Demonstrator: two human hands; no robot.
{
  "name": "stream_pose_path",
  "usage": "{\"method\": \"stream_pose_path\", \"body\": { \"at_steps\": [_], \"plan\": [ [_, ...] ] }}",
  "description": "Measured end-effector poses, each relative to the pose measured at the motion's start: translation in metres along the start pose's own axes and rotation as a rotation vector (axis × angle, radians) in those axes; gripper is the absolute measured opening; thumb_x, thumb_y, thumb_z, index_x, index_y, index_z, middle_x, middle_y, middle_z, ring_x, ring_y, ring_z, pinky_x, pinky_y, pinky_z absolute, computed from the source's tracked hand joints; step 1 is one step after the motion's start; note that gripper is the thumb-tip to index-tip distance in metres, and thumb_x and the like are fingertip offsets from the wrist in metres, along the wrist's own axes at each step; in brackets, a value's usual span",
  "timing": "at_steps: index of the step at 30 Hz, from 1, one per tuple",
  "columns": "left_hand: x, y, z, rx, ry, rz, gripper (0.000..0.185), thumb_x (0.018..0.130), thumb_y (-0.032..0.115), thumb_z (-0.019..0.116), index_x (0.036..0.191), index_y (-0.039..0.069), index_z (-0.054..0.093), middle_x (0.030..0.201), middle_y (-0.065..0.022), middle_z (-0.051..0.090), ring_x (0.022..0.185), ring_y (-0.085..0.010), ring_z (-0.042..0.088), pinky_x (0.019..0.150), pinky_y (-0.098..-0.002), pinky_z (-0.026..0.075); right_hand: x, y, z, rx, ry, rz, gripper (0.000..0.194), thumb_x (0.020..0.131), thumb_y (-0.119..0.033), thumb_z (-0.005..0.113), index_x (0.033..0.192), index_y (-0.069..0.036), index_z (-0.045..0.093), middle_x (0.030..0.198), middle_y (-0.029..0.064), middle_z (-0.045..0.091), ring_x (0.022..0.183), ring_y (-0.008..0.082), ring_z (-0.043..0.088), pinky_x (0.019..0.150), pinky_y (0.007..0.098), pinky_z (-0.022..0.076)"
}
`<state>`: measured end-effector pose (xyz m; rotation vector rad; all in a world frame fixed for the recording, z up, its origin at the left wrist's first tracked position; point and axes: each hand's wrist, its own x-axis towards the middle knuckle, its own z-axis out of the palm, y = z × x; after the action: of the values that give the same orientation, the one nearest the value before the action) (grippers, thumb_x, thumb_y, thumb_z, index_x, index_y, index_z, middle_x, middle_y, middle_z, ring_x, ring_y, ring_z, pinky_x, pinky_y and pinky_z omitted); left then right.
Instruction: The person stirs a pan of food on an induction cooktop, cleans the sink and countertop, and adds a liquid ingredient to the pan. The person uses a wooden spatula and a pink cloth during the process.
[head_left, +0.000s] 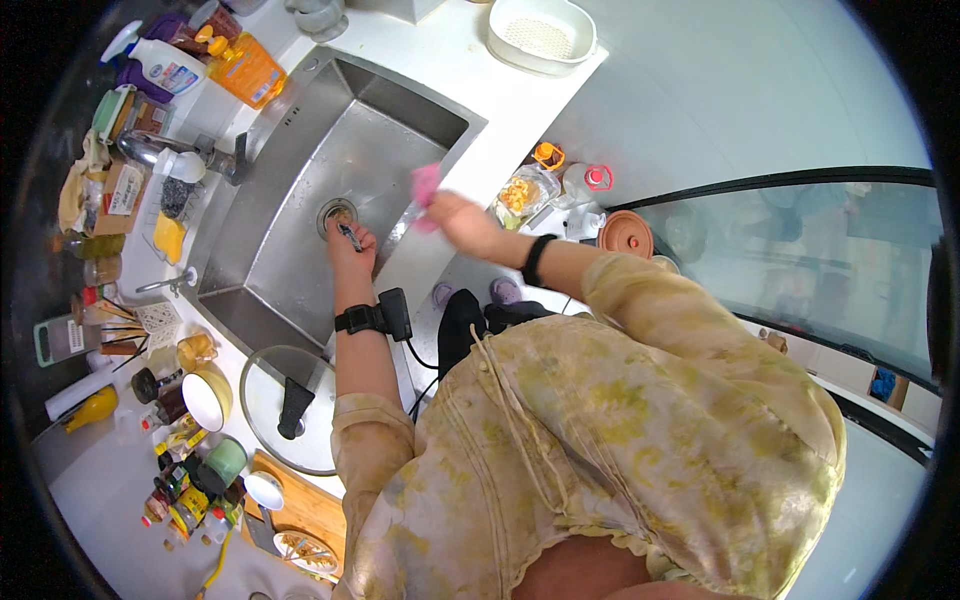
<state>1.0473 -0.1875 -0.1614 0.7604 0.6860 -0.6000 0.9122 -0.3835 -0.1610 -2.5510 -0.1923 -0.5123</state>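
Note:
My left hand (352, 249) is low in the stainless steel sink (289, 240), close beside the drain (337, 215). Its fingers are curled around a small dark object with pale speckles (349, 236), whose kind I cannot make out. Brownish bits show in the drain opening. My right hand (461, 223), blurred, is over the sink's front rim. It grips a pink cloth (426, 191) that hangs on both sides of the fingers.
A chrome faucet (180, 154) stands behind the sink beside an orange soap bottle (247, 69). A glass lid (289, 409) lies on the counter to the left, near a wooden cutting board (307, 510). A white basket (541, 37) sits at the right counter end.

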Motion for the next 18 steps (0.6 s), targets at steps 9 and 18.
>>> {"method": "stream_pose_path", "body": {
  "at_steps": [9, 18],
  "plan": [
    [-0.058, 0.035, -0.034, -0.074, 0.104, 0.212, 0.037, 0.101, 0.038, 0.045, 0.078, 0.01, 0.05, 0.065, -0.0016, 0.042, 0.052, -0.0139, 0.034, 0.044, -0.0269, 0.025, 0.049, 0.052, -0.064, 0.176, 0.126, 0.116, 0.015, 0.082, -0.002, 0.06, 0.095, -0.005, 0.067, 0.092, 0.0177, 0.062, 0.09, 0.0372, 0.06, 0.078, 0.0448, 0.0488],
    [-0.1, 0.027, -0.073, -0.149, 0.181, 0.285, 0.037, 0.102, 0.039, 0.043, 0.079, 0.011, 0.05, 0.069, -0.0018, 0.042, 0.056, -0.0145, 0.035, 0.046, -0.0276, 0.027, 0.026, -0.079, 0.054, 0.453, -0.31, -0.096, 0.016, 0.088, -0.015, 0.059, 0.097, -0.003, 0.058, 0.106, 0.0163, 0.059, 0.104, 0.0374, 0.058, 0.09, 0.0448, 0.0481]
  ]
}}
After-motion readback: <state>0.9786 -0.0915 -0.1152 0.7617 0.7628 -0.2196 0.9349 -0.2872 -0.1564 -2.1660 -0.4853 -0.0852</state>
